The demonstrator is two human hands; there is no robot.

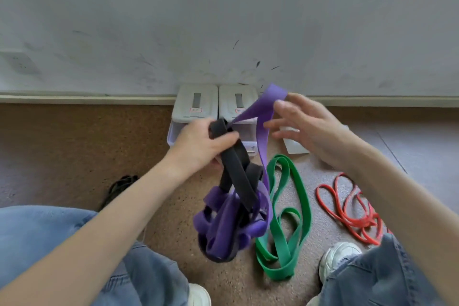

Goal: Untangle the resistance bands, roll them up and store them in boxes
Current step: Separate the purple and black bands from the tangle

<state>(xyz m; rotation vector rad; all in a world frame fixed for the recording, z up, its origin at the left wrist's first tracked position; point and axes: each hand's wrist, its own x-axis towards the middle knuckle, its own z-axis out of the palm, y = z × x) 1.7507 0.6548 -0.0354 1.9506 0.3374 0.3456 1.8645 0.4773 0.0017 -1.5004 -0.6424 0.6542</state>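
Head-worn view, forward and down

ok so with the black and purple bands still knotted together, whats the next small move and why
Probably pull the purple band up and away with the right hand while the left hand keeps its grip on the black band. One purple loop is already raised at the right fingertips, but the rest hangs wound around the black one below, so drawing it out should loosen the tangle.

Matt rubber, speckled floor

The purple band (263,131), black band (236,164), green band (295,206) and thin red band (347,208) look like smooth, matt rubber. The boxes (196,104) are semi-glossy white plastic. The floor (74,144) is rough, speckled brown; the wall (173,20) scuffed matt paint; the trousers (49,226) blue denim
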